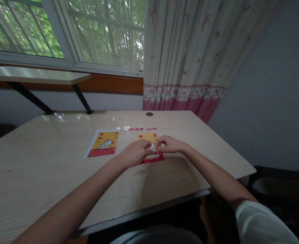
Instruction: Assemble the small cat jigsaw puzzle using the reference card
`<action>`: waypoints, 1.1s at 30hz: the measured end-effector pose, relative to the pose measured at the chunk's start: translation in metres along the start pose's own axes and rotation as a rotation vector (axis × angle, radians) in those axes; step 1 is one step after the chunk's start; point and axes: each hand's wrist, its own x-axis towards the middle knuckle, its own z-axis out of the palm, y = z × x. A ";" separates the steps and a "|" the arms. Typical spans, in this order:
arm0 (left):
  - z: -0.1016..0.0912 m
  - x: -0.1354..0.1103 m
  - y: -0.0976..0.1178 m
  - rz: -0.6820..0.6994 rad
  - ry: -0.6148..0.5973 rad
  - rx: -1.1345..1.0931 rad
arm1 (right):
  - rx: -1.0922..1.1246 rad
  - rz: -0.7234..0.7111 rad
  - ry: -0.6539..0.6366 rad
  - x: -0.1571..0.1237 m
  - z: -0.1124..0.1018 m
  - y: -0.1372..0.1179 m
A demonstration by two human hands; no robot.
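A partly assembled jigsaw puzzle (146,137) with a yellow top, a white animal and a red lower border lies on the table, with pale gaps in its lower part. My left hand (135,152) rests over its left side, thumb reaching toward the middle and apart from the bent forefinger. From the right, my right hand (171,144) curls thumb and forefinger into a pinch at the puzzle's middle; whatever is between those fingertips is too small to make out. Loose red puzzle pieces (136,129) lie in a row behind the puzzle.
Left of the puzzle lies a printed picture (105,144) of the same design. A white ring-shaped item (126,128) sits by the loose pieces. A dark round disc (149,114) is at the table's (50,162) back edge. A raised shelf (37,75) stands at back left; a curtain (185,51) hangs behind.
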 end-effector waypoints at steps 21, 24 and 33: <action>0.000 -0.025 -0.056 -0.347 -0.082 0.016 | -0.406 -0.042 0.129 -0.005 -0.011 0.022; 0.002 -0.025 -0.057 -0.354 -0.081 0.009 | -0.410 -0.033 0.133 -0.005 -0.012 0.023; 0.004 -0.026 -0.060 -0.350 -0.096 0.001 | -0.415 0.100 0.252 0.021 -0.019 0.024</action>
